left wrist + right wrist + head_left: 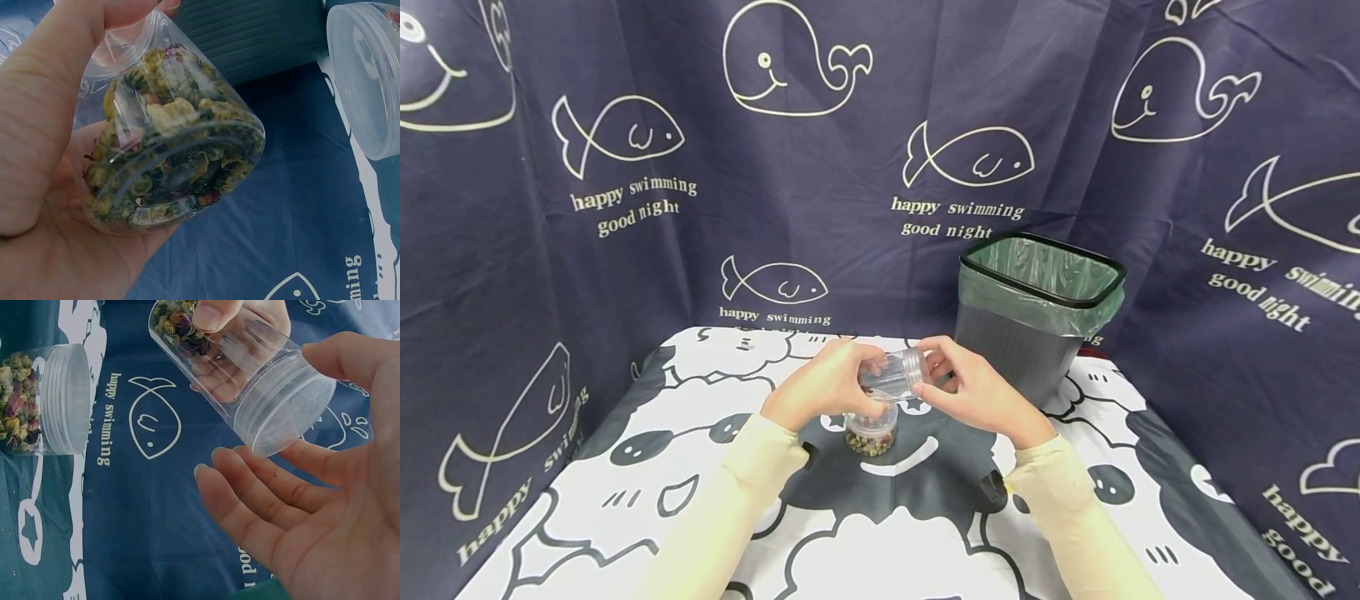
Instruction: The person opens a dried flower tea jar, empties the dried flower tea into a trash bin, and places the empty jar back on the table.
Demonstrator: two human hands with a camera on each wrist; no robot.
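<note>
A clear plastic jar point(887, 379) partly filled with dried flowers point(181, 119) is tilted on its side above the table. My left hand point(827, 383) grips it around the body, with the thumb across the side. Its clear screw lid point(294, 412) points toward my right hand point(973, 392). In the right wrist view that hand's fingers are loosely spread around the lid end, the thumb close to its rim; whether they touch it is hard to tell. A second lidded jar point(871, 435) of dried flowers stands upright on the table below the hands.
A dark bin point(1022, 346) lined with a green bag stands at the back right, just beyond my right hand. A cartoon-print cloth point(715, 450) covers the table. Navy curtains point(820, 183) with whales and fish hang around the back and sides.
</note>
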